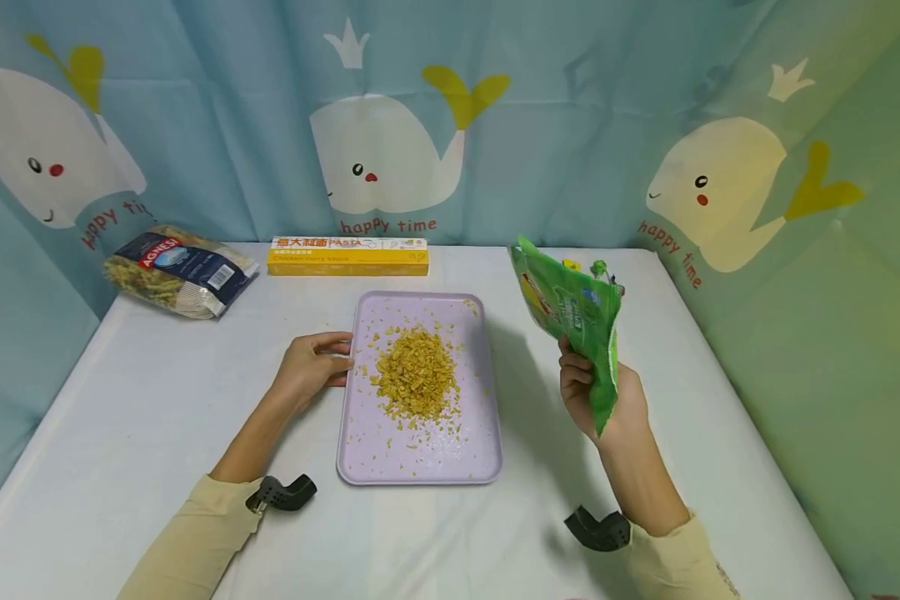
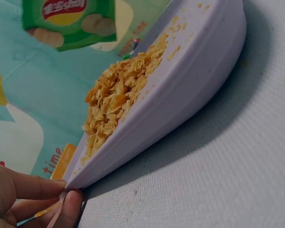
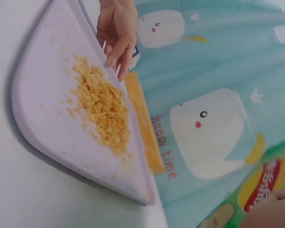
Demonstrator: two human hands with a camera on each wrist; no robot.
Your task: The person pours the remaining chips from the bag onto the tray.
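Observation:
A lilac tray (image 1: 420, 457) lies on the table with a heap of crushed yellow chips (image 1: 417, 372) in its middle and crumbs scattered round it. At the tray's left rim, my left hand (image 1: 309, 367) pinches the edge between thumb and fingers; the left wrist view shows these fingers (image 2: 37, 186) close up. My right hand (image 1: 615, 400) grips a green Lay's chip bag (image 1: 581, 312) raised to the right of the tray. The bag looks flattened, and its front also shows in the left wrist view. In the right wrist view, only part of the bag (image 3: 242, 192) is visible.
A yellow pasta box (image 1: 347, 257) stands behind the tray. To its left lies a bag of Agnesi pasta (image 1: 180, 271). Small colourful items (image 1: 598, 268), partly hidden by the chip bag, are at the back right. A whale-print curtain (image 1: 270, 167) borders the white table.

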